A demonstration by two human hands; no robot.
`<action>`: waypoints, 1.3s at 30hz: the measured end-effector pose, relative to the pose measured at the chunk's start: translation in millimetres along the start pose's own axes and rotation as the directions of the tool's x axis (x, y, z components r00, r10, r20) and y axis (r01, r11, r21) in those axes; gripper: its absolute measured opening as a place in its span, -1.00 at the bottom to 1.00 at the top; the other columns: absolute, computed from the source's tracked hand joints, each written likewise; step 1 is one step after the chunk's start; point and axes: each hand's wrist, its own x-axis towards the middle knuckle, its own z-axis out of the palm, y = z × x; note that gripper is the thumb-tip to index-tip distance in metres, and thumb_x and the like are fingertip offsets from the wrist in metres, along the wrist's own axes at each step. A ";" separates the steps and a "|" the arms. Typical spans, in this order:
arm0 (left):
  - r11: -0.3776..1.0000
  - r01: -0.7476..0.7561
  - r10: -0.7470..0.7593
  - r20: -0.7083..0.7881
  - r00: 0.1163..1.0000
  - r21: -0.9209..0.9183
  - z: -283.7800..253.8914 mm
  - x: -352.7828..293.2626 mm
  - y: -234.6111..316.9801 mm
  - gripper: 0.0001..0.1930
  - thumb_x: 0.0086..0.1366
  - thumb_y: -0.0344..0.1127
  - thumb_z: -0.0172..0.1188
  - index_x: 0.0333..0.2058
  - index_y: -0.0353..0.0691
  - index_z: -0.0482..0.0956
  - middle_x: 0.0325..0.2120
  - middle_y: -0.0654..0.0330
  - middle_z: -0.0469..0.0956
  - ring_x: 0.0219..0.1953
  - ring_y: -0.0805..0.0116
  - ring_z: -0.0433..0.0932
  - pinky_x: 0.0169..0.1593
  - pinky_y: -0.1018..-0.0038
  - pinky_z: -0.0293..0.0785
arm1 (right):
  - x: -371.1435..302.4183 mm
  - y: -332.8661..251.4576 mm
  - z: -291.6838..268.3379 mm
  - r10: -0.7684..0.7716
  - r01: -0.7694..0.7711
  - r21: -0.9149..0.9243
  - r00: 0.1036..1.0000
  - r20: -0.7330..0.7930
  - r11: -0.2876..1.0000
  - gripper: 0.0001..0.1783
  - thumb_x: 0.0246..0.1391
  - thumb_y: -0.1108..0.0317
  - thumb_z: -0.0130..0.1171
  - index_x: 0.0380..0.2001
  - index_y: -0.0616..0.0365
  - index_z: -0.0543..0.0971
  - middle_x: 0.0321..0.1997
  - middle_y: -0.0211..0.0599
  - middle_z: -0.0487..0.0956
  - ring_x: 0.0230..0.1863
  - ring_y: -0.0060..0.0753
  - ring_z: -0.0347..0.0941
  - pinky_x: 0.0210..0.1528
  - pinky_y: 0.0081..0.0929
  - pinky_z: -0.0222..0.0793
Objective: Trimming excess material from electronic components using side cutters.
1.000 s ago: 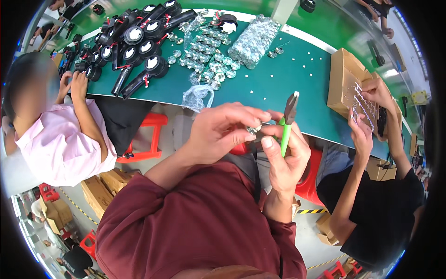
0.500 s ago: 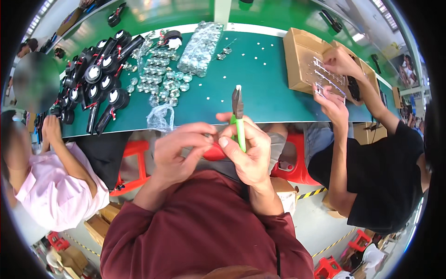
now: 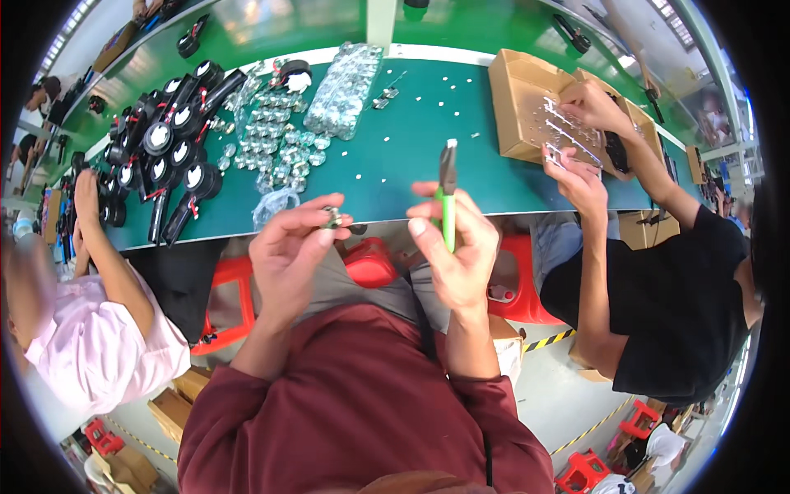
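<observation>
My left hand [image 3: 284, 255] pinches a small shiny metal part [image 3: 332, 217] between thumb and fingertips, just in front of the table's near edge. In my right hand [image 3: 461, 255] is a pair of pliers [image 3: 448, 193] with green handles and dark jaws pointing up and away. Something small and white shows at the tip of the jaws. The two hands are apart. Beyond my left hand, rows of similar shiny parts [image 3: 271, 119] lie on the green table [image 3: 411, 169], beside a crumpled clear plastic bag [image 3: 276, 204].
Black devices with round heads [image 3: 156, 140] are piled at the left. Behind the loose parts lies a clear pack of parts [image 3: 344, 90]; tiny white bits dot the table. A person at the right handles white strips [image 3: 568, 136] over a cardboard box [image 3: 510, 107]; another person sits at the left.
My hands have moved apart, the left one leftward and the right one slightly right. The metal part is now plainly visible in my left fingertips. The pliers stay in my right hand.
</observation>
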 end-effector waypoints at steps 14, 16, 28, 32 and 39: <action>0.955 0.075 -0.037 0.138 0.990 -0.287 25.0 -8.2 -4.1 -0.69 0.35 -0.58 0.21 0.05 -0.37 0.44 0.03 -0.04 0.58 0.05 0.29 0.59 0.12 0.35 0.54 | -17.5 -8.9 24.0 0.120 -0.160 0.374 0.984 0.129 0.913 -0.85 0.11 0.50 0.31 -0.25 0.33 0.69 -0.13 -0.14 0.63 0.02 -0.31 0.54 0.08 -0.36 0.42; 0.962 0.081 -0.044 0.147 0.988 -0.260 24.6 -9.7 -2.9 -0.70 0.36 -0.57 0.20 0.04 -0.37 0.45 0.03 -0.05 0.58 0.03 0.30 0.60 0.10 0.37 0.55 | -17.3 -8.8 24.9 0.130 -0.170 0.382 0.983 0.130 0.908 -0.86 0.11 0.50 0.31 -0.26 0.32 0.69 -0.14 -0.15 0.63 0.05 -0.31 0.52 0.10 -0.35 0.40; 0.985 0.084 -0.063 0.140 0.988 -0.150 25.9 -8.9 -1.9 -0.67 0.35 -0.57 0.22 0.07 -0.38 0.45 0.02 -0.01 0.58 -0.13 0.42 0.61 -0.08 0.48 0.60 | -18.4 -9.7 28.9 0.153 -0.182 0.396 0.983 0.104 0.900 -0.93 0.09 0.51 0.30 -0.35 0.31 0.66 -0.17 -0.14 0.63 0.07 -0.24 0.52 0.07 -0.34 0.42; 0.995 0.014 -0.007 0.072 0.997 -0.096 24.4 -8.9 -0.8 -0.67 0.32 -0.62 0.22 0.04 -0.37 0.46 -0.01 -0.01 0.59 -0.12 0.39 0.62 -0.08 0.49 0.60 | -18.3 -8.8 27.7 0.055 -0.094 0.314 0.990 0.131 0.945 -0.91 0.09 0.53 0.30 -0.32 0.31 0.66 -0.09 -0.09 0.62 -0.02 -0.30 0.56 0.02 -0.39 0.43; 0.976 -0.065 0.067 0.002 0.998 -0.209 26.2 26.1 14.8 -0.67 0.36 -0.54 0.19 0.07 -0.36 0.39 0.00 -0.12 0.54 -0.01 0.21 0.62 -0.17 0.44 0.69 | -25.8 -4.4 23.3 0.082 -0.126 0.146 0.957 0.278 0.981 -0.84 0.07 0.60 0.24 -0.24 0.28 0.66 -0.07 -0.11 0.62 -0.15 -0.37 0.58 -0.13 -0.50 0.46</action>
